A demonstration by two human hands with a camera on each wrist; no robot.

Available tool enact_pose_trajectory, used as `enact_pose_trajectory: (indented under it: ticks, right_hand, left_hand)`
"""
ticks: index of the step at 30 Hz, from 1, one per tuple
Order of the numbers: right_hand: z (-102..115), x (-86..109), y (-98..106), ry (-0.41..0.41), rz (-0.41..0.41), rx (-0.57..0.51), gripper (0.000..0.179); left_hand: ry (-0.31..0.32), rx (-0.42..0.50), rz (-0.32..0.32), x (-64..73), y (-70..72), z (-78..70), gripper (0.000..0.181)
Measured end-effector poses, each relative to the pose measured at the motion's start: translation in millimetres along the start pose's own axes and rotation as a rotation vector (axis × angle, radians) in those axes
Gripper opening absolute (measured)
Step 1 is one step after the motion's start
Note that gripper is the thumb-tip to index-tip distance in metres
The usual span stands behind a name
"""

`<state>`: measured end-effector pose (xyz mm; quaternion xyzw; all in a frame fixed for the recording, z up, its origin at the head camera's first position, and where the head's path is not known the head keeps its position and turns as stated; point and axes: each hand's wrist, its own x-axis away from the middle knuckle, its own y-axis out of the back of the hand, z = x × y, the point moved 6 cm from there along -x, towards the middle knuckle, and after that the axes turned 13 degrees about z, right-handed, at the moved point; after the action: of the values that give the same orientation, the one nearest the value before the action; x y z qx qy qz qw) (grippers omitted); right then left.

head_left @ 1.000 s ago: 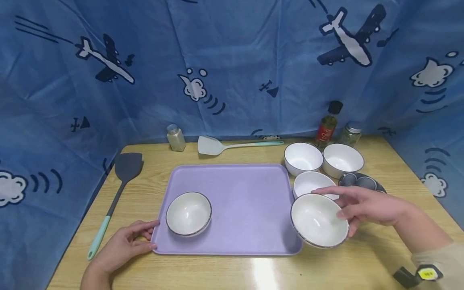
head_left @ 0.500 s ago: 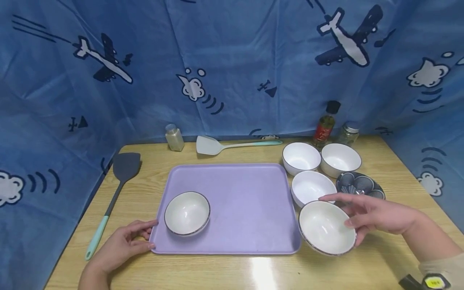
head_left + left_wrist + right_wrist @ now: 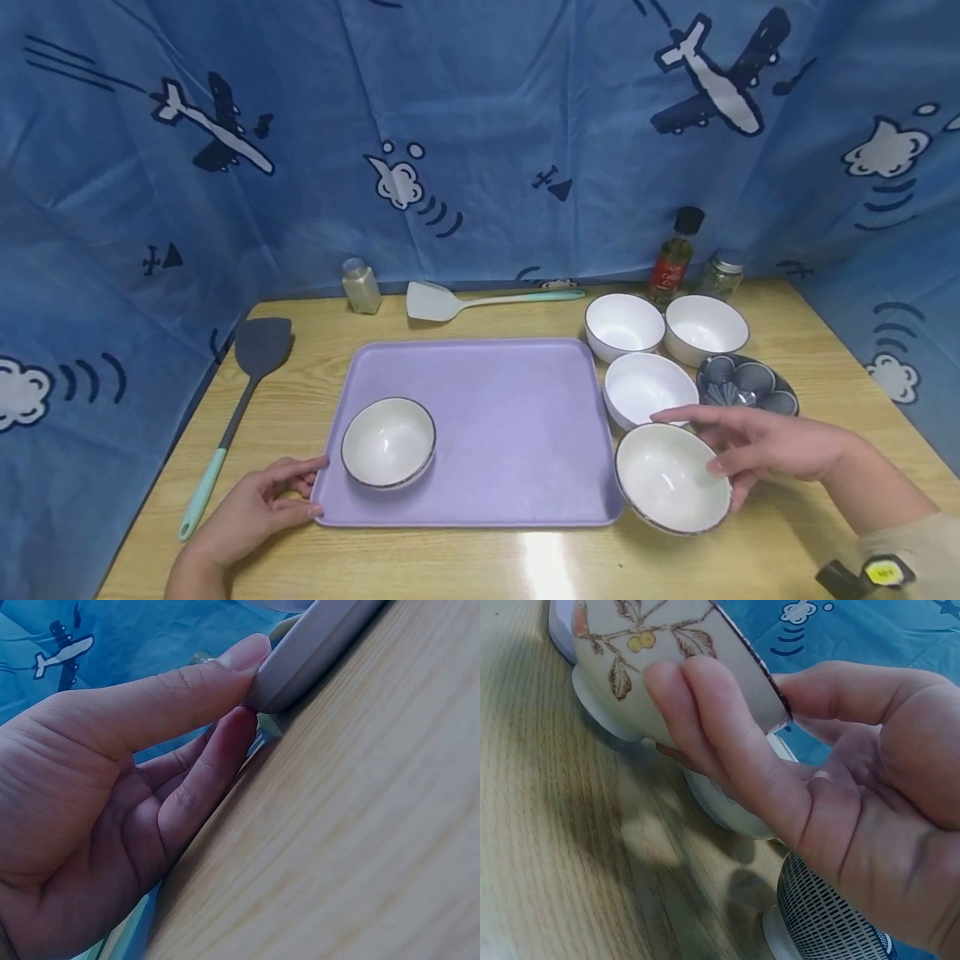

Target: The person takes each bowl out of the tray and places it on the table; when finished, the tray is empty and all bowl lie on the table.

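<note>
In the head view my right hand point(image 3: 765, 446) grips a cream bowl point(image 3: 671, 479) with a dark rim, thumb inside and fingers outside. The bowl is tilted, near the tray's front right corner. The right wrist view shows brown leaves and yellow berries on this bowl's outer wall point(image 3: 660, 667), above a shadow on the wood. A matching bowl point(image 3: 387, 442) stands on the left part of the lilac tray point(image 3: 517, 433). My left hand point(image 3: 251, 508) pinches the tray's left edge near its front corner. The left wrist view shows the thumb point(image 3: 184, 697) against the tray rim point(image 3: 300, 667).
Behind the held bowl stand several things: white bowls point(image 3: 648, 387) and a dark patterned bowl point(image 3: 746, 387). A red-labelled bottle point(image 3: 670, 267) and jar point(image 3: 722, 277) are behind them. Spatulas lie left point(image 3: 240, 408) and behind the tray point(image 3: 480, 302), near a shaker point(image 3: 362, 287).
My right hand has carried the held bowl a little toward me and to the right, then slightly back left. The left hand keeps its place on the tray edge.
</note>
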<state>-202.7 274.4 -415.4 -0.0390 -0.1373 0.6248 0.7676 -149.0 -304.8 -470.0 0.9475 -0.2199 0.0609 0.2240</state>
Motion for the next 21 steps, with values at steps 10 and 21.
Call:
enact_pose_trajectory:
  ticks: [10, 21]
  right_hand:
    - [-7.4, -7.3, 1.1, -0.071, 0.008, 0.039, 0.07]
    - [-11.2, -2.7, 7.5, -0.047, 0.011, 0.096, 0.07]
  left_hand:
    - [0.057, 0.02, 0.022, 2.1, -1.3, 6.8, 0.062]
    - [0.036, 0.013, 0.002, -3.3, 1.1, 6.7, 0.06]
